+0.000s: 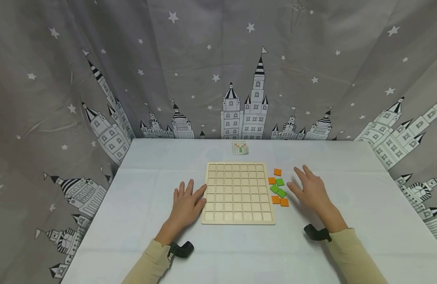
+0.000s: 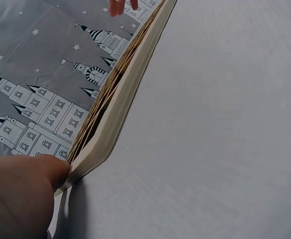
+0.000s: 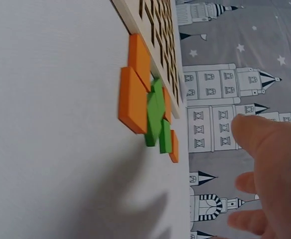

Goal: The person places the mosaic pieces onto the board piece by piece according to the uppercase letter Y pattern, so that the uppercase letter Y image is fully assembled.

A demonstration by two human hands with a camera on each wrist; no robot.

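Observation:
A pale wooden grid board (image 1: 237,193) with square recesses lies on the white table. My left hand (image 1: 187,203) rests at the board's left edge, fingers spread; in the left wrist view the thumb (image 2: 53,169) touches the board's side. Off to the right, my right hand (image 1: 311,192) hovers over the table with its fingers extended, holding nothing. Between it and the board lie several orange square tiles (image 1: 284,202) and three green tiles (image 1: 279,182). The right wrist view shows these orange tiles (image 3: 133,102) and green tiles (image 3: 155,112) close beside the board's edge.
A small printed card (image 1: 240,148) with a coloured grid pattern lies behind the board, near the table's (image 1: 161,157) far edge. A grey curtain (image 1: 190,51) printed with castles and stars hangs around the table. Each wrist wears a black camera mount (image 1: 317,232).

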